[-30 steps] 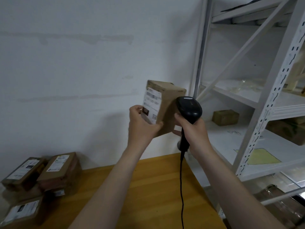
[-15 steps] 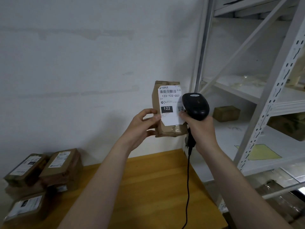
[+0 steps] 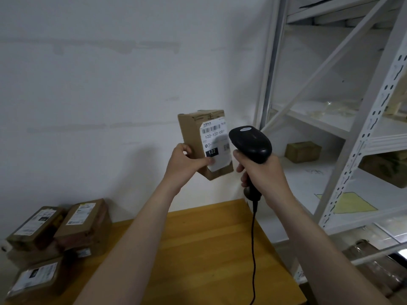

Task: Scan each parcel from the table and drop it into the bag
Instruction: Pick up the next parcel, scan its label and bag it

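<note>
Centrally, the left hand [image 3: 187,164] grips a brown cardboard parcel [image 3: 192,133] by its lower part. Its thumb lies across the bottom edge of the white shipping label [image 3: 217,142] and its fingers curl round the far side. The parcel is nearly upright, slightly tilted, and held in the air above the wooden table [image 3: 209,249].

Just right of that hand, the right hand [image 3: 264,175] is wrapped round the handle of a black barcode scanner [image 3: 251,143]. The scanner's head rises above the knuckles and overlaps the label's right edge in this view. Whether the head and the parcel touch cannot be told.

A black cable [image 3: 253,249] hangs from the handle's base below the right hand and runs down over the table's right side. Below and well to the left of the left hand, a pile of further labelled parcels [image 3: 83,225] lies on the table against the white wall [image 3: 110,84].

Right of the right hand stands a white metal shelving rack [image 3: 361,137]. It carries a small cardboard box [image 3: 302,151] beyond the scanner and a yellow sheet [image 3: 352,204] lower down.
</note>
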